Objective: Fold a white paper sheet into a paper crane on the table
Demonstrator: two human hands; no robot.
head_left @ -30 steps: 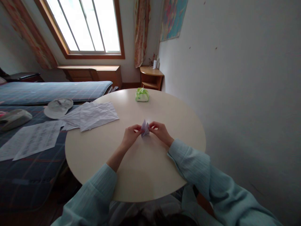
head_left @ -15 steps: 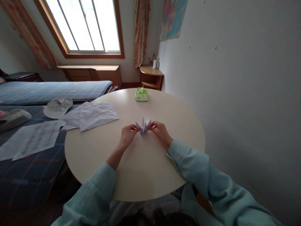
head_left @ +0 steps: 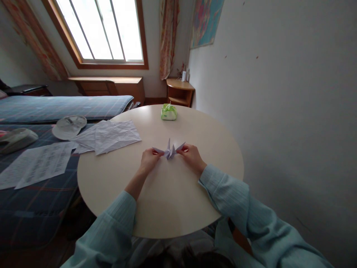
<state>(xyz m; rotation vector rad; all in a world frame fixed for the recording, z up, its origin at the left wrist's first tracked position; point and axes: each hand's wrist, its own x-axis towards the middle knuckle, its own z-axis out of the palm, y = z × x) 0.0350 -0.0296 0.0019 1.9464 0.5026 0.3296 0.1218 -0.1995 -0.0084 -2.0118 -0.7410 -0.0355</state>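
Observation:
A folded white paper crane [head_left: 170,152] is between my hands, over the middle of the round cream table [head_left: 173,201]. My left hand [head_left: 150,160] pinches its left wing between thumb and fingers. On the other side, my right hand [head_left: 192,156] has the right wing pinched the same way. Both wings slope outward and upward, while one thin point rises upright from the body. The fingertips partly cover the wings.
Creased white paper sheets [head_left: 117,136] lie at the table's left edge. A green tissue pack [head_left: 169,112] stands towards the back. Left of the table, a plaid bed [head_left: 36,204] carries printed sheets [head_left: 41,163] and a pale cap [head_left: 69,127]. A wall rises on the right.
The crane's wings have been drawn down and outward, so they spread wider than before. My left hand has shifted slightly left; my right hand has barely moved.

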